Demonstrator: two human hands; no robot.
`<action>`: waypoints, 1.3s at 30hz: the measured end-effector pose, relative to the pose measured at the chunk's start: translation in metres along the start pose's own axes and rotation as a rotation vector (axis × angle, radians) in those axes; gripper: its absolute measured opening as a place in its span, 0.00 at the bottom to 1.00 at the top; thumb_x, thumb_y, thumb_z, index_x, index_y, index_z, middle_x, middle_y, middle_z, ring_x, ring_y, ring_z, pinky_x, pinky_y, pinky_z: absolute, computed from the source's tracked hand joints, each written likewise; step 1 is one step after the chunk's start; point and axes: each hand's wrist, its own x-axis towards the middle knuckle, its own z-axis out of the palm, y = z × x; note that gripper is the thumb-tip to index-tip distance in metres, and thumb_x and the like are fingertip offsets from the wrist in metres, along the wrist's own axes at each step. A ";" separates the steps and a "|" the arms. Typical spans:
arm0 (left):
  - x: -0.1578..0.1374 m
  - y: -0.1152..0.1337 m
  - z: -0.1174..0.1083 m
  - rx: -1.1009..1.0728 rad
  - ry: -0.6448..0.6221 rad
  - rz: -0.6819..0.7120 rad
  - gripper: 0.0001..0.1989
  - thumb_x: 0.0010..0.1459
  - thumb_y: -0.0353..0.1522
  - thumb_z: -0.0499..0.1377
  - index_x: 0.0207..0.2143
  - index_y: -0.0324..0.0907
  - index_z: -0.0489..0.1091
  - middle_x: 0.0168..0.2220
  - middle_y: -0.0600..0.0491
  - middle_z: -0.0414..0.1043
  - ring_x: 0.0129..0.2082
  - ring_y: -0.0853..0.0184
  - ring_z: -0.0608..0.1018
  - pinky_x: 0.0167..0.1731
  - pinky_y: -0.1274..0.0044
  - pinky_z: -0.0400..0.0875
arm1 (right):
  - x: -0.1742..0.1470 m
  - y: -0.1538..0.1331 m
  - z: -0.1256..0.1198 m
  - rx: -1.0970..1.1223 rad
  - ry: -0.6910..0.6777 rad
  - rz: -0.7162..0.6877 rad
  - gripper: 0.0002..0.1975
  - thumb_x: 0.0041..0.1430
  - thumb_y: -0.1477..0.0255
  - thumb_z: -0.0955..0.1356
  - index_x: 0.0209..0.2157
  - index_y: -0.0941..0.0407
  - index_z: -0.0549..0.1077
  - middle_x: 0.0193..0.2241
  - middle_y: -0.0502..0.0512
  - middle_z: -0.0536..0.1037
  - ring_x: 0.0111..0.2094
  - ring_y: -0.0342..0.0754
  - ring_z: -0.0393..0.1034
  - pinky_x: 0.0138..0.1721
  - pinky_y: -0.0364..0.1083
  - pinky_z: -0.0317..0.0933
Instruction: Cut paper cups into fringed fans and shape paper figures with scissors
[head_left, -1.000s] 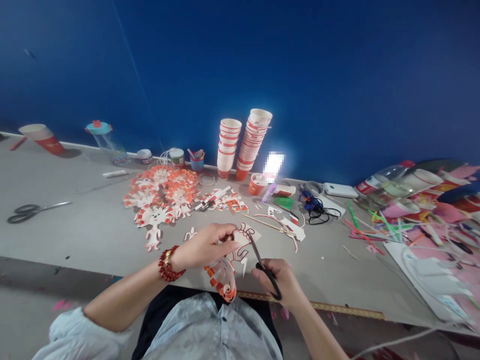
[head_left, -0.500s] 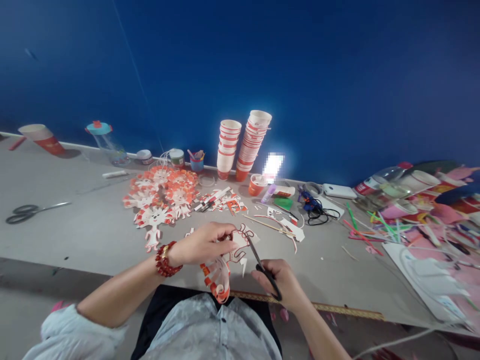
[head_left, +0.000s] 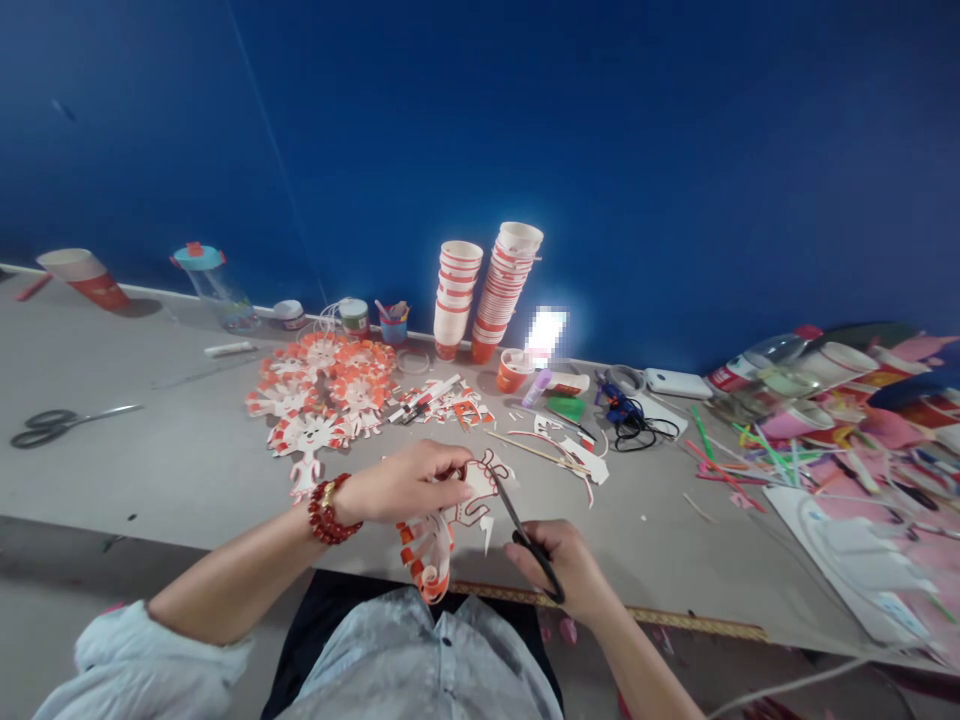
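Note:
Between the thumb and fingers of my left hand [head_left: 416,482] is a white paper cutout [head_left: 480,478] with dark red outlines. Its fringed part, with curled orange-and-white paper strips [head_left: 426,560], hangs below that hand towards my lap. My right hand [head_left: 564,560] is closed round the black handles of a pair of scissors [head_left: 517,520]. The blades point up and left, their tips at the outlined edge of the paper. A small white scrap [head_left: 486,534] is just below the cutout. Left of my hands lie several finished-looking orange-and-white paper figures [head_left: 309,434].
Two tall stacks of paper cups [head_left: 457,300] stand by the blue wall. Paper scraps [head_left: 450,402] and thin wooden sticks [head_left: 536,450] lie beyond my hands. Another pair of scissors [head_left: 56,425] rests at far left. Bottles, cups and coloured pipe cleaners [head_left: 724,470] crowd the right side.
My left hand and the paper have shifted slightly, and the curled strips hang a little further left. The scissors stay at the paper's edge, nearly in the same place.

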 end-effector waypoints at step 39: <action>-0.002 0.001 0.001 -0.118 -0.119 -0.008 0.10 0.62 0.35 0.52 0.31 0.38 0.67 0.26 0.57 0.66 0.26 0.72 0.66 0.28 0.81 0.60 | -0.002 -0.011 0.001 0.077 -0.017 0.017 0.22 0.55 0.61 0.66 0.17 0.54 0.52 0.17 0.43 0.47 0.20 0.39 0.41 0.20 0.42 0.37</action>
